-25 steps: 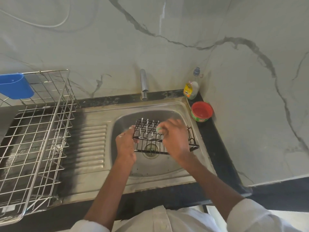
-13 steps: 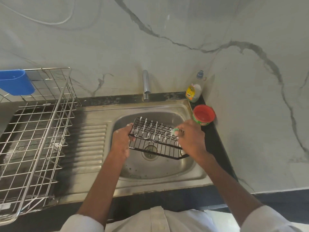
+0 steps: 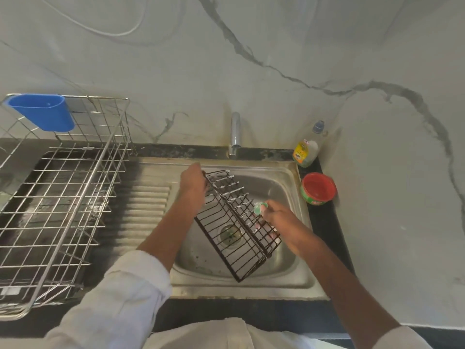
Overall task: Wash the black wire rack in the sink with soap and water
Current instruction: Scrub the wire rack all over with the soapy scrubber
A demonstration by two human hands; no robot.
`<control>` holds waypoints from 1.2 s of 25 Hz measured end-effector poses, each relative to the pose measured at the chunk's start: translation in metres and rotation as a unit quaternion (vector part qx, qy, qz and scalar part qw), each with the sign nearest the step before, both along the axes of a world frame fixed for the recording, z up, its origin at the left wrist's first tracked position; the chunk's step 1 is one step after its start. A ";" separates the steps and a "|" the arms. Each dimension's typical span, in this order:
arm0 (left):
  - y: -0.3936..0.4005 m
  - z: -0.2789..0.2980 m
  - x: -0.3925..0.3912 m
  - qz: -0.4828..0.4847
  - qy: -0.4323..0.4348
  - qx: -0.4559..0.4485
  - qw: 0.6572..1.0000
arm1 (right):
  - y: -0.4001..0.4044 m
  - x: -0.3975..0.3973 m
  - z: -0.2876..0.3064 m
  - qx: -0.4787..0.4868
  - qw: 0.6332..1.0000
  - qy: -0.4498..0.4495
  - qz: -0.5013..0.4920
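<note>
The black wire rack (image 3: 232, 227) hangs tilted over the steel sink (image 3: 289, 280), its long side running from far left to near right, with white soap foam on its upper prongs. My left hand (image 3: 192, 183) grips the rack's far left end. My right hand (image 3: 276, 215) holds a green scrub pad (image 3: 259, 208) pressed against the rack's right side. The drain (image 3: 229, 235) shows through the wires. No water runs from the tap (image 3: 235, 133).
A steel dish drainer (image 3: 63, 197) with a blue cup holder (image 3: 42, 114) stands on the left of the counter. A dish soap bottle (image 3: 307, 149) and a red-topped soap tub (image 3: 318, 188) sit at the sink's right rim. Marble wall behind.
The rack has turned from lying crosswise to a steep diagonal, its left end lifted toward the tap. My right hand with the pad slid down along its right side.
</note>
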State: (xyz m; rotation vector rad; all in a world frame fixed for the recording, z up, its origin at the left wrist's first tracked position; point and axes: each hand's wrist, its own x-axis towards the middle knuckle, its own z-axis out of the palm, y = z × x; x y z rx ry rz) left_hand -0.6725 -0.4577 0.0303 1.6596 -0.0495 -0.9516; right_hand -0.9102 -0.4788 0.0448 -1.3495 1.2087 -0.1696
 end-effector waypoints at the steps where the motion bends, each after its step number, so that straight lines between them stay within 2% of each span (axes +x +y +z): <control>1: -0.004 0.000 -0.002 0.016 -0.031 0.010 0.999 | 0.002 0.002 0.000 0.014 0.999 -0.020 -0.024; 4: -0.015 -0.011 -0.017 -0.040 -0.065 0.038 0.996 | 0.010 0.018 0.000 0.016 0.995 -0.064 -0.073; 5: -0.012 -0.014 -0.029 -0.068 -0.022 0.037 0.997 | 0.012 0.025 0.000 -0.004 0.994 -0.069 -0.086; 8: 0.021 -0.003 -0.075 -0.101 0.172 -0.086 0.976 | 0.012 0.042 -0.006 -0.110 0.984 -0.061 -0.124; 10: 0.035 -0.004 -0.089 -0.115 0.231 -0.133 0.957 | 0.011 0.041 -0.006 -0.177 0.978 -0.039 -0.103; 11: 0.043 -0.003 -0.092 -0.116 0.234 -0.146 0.954 | 0.012 0.038 -0.006 -0.219 0.972 -0.014 -0.080; 12: 0.042 -0.005 -0.087 -0.109 0.230 -0.150 0.956 | 0.016 0.033 -0.003 -0.275 0.960 0.032 -0.047; 14: 0.046 -0.001 -0.082 -0.115 0.239 -0.179 0.947 | 0.031 0.033 0.006 -0.393 0.912 0.115 0.014; 17: 0.052 -0.005 -0.077 -0.104 0.249 -0.193 0.943 | 0.043 0.052 0.025 -0.478 0.866 0.141 0.049; 21: 0.058 0.002 -0.068 -0.098 0.238 -0.200 0.945 | 0.021 0.087 0.052 -0.513 0.843 0.134 0.092; 26: 0.067 0.000 -0.054 -0.112 0.283 -0.254 0.918 | 0.058 0.047 0.050 -0.423 0.871 0.138 0.211; 27: 0.069 -0.003 -0.052 -0.123 0.286 -0.259 0.914 | 0.058 0.048 0.049 -0.410 0.879 0.133 0.202; 30: 0.072 -0.005 -0.054 -0.131 0.274 -0.228 0.925 | 0.030 0.091 0.053 -0.384 0.915 0.101 0.068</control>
